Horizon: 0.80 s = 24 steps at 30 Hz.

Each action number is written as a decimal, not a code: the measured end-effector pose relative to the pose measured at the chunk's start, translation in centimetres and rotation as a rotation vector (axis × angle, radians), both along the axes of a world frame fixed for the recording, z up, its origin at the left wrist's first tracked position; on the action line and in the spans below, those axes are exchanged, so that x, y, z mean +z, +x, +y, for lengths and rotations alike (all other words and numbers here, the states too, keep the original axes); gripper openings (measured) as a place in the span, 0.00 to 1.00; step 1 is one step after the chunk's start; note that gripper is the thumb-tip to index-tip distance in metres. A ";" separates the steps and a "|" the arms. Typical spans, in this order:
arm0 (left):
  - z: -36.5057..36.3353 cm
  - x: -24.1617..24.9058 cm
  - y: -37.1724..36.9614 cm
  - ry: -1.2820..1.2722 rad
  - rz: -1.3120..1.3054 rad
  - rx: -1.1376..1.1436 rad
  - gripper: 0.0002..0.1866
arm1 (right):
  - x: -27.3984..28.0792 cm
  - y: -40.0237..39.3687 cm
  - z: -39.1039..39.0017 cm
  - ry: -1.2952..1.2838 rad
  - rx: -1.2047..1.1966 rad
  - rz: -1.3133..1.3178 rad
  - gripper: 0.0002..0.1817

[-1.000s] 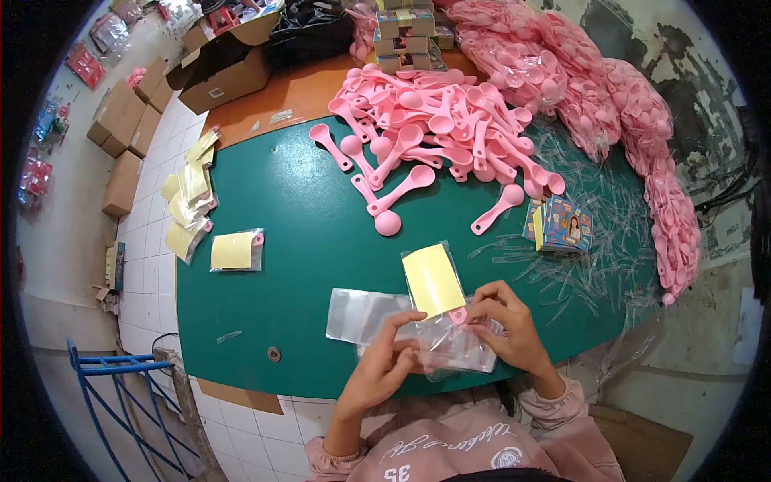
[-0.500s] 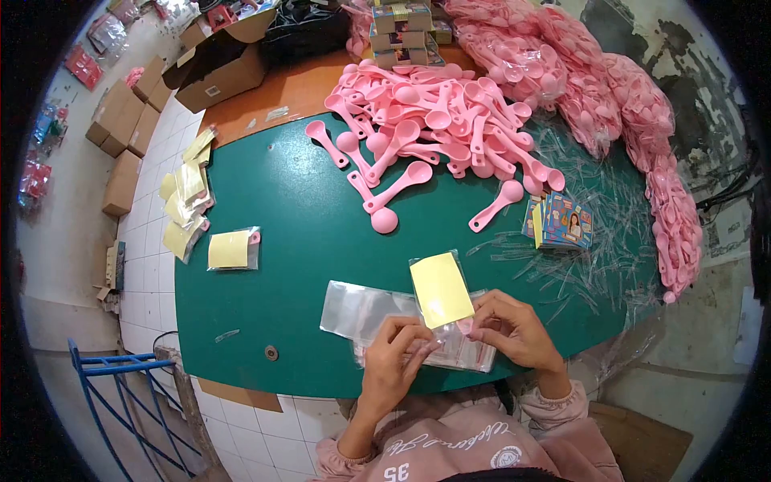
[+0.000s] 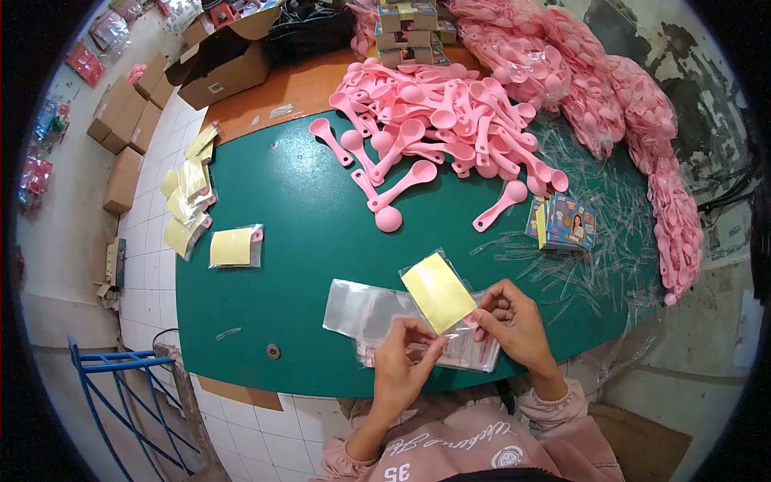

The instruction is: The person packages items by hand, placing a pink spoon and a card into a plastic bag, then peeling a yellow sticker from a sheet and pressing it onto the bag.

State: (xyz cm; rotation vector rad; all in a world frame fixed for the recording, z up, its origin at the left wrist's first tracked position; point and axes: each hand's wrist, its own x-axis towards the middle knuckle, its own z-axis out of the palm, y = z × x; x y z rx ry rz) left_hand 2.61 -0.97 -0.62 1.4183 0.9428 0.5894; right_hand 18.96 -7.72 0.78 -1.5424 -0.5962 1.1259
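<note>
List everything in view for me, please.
Held packet: one, yellow, right hand
Bags: several, clear, beneath it
Lone packet: one, yellow, left
Piled packets: several, yellow, left edge
Loose spoons: many, pink, far side
Bagged spoons: many, pink, right
Cards: several, blue, right
Card stacks: several, multicoloured, top
Strips: many, clear, right
Disc: one, grey, near left
Table: one, green, centre
Boxes: several, brown, upper left
Frame: one, blue, left
Left hand: one, bare, centre
Right hand: one, bare, centre

The worktop [image 3: 297,241] is plain green, with an orange-brown board [image 3: 301,84] past its far edge. Plain pink spoons [image 3: 418,112] lie along that edge; plain yellow cards [image 3: 190,181] line the left edge.
</note>
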 end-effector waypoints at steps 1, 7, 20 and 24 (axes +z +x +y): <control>-0.1 0.0 0.0 -0.001 0.000 0.000 0.08 | 0.0 -0.1 0.1 -0.001 0.000 0.000 0.08; -0.3 -0.4 -0.4 -0.058 -0.005 -0.042 0.09 | -0.2 -0.1 0.1 0.002 0.031 -0.107 0.06; 8.3 2.0 -5.6 0.520 0.264 0.156 0.25 | -0.7 5.2 5.8 0.219 0.160 -1.284 0.14; 10.4 2.7 -6.9 1.093 0.981 0.275 0.21 | -1.5 8.3 7.2 0.193 0.379 -1.642 0.17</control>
